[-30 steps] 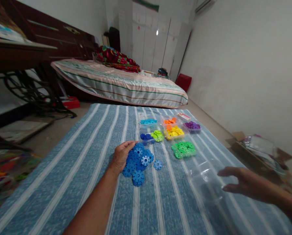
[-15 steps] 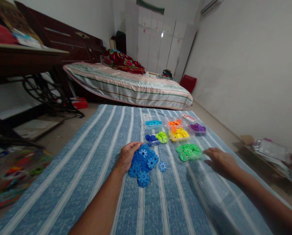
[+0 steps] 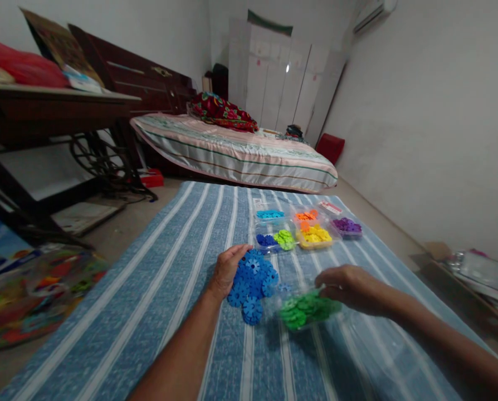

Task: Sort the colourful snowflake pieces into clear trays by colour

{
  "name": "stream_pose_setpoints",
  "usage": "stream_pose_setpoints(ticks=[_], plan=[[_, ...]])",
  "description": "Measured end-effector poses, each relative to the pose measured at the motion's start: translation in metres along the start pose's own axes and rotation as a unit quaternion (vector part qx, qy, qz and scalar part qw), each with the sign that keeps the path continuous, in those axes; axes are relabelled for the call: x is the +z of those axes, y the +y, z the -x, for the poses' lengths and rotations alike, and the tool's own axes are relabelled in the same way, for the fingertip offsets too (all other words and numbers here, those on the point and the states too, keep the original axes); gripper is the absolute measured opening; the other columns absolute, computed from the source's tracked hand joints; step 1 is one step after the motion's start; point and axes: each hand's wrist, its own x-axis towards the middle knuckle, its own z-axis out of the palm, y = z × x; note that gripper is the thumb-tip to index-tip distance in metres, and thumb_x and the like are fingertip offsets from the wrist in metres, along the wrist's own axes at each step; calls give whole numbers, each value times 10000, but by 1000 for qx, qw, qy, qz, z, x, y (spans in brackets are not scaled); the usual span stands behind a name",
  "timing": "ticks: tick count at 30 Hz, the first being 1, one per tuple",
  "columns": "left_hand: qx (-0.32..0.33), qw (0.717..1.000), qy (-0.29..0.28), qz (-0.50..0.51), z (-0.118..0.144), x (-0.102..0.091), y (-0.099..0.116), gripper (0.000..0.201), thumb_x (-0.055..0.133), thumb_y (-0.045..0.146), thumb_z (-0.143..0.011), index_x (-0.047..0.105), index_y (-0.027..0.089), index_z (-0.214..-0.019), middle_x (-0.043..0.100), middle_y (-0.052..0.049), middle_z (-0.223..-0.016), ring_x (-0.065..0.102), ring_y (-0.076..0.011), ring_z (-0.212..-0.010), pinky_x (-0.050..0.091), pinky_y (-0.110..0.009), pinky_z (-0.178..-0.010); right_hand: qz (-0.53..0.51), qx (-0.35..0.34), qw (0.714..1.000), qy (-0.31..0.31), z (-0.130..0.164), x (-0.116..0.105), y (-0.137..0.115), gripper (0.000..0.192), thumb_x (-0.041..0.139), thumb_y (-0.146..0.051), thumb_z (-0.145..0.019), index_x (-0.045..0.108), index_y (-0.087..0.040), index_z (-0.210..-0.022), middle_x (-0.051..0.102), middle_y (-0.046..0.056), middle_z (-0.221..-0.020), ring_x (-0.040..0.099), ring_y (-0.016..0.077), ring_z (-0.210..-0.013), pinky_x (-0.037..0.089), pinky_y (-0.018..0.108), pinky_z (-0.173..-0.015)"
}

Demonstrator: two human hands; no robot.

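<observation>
My left hand (image 3: 228, 273) rests against the left side of a heap of blue notched plastic discs (image 3: 253, 284) on the striped cloth, fingers stretched out along it and not closed around any disc. Held by its far rim in my right hand (image 3: 349, 287), a clear plastic box of green discs (image 3: 305, 309) hangs tilted just above the cloth, right of the blue heap. Motion blurs the box. Farther back, clear trays hold dark blue discs (image 3: 266, 240), lime discs (image 3: 284, 239), yellow discs (image 3: 316, 236), orange discs (image 3: 306, 215), light blue discs (image 3: 269, 214) and purple discs (image 3: 347, 225).
Blue striped cloth (image 3: 169, 267) covers the surface under my hands. At its lower right lies a faint clear plastic container (image 3: 378, 345). A bed (image 3: 240, 147) stands beyond, a sewing-machine table (image 3: 57, 103) at left, and a cardboard box (image 3: 462, 289) on the right-hand floor.
My right hand has taken hold of the green discs' box and brought it left and nearer, lifting it off the cloth. My left hand stays by the blue heap; the view has shifted slightly.
</observation>
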Motion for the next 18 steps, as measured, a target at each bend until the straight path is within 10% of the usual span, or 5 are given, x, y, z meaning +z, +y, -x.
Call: stream_pose_setpoints(ticks=[10,15,18], plan=[[-147,969,-77,185,-3,-16,20,592,471,653,-847,696,109,-911,734,-127,-824,697,-249,-743,565,-375,-707,-411,5,909,-71,-140,6,-16,374,558,-518,-849,610,-150,-804,540,-41,-482,435,70,-360,240,158,-332],[-138,970,-46,195,-8,-16,17,474,540,555,-846,700,109,-863,734,-98,-760,693,-217,-684,563,-326,-677,-544,63,835,-56,-144,21,-4,371,605,-524,-795,594,-165,-890,504,-71,-434,391,70,-307,222,153,-305],[-112,978,-35,170,-9,-13,11,417,681,510,-739,712,108,-845,727,-74,-716,681,-209,-647,551,-308,-653,-535,21,844,-34,-117,3,6,441,613,-572,-781,610,-157,-927,551,-49,-490,426,72,-330,245,155,-301]])
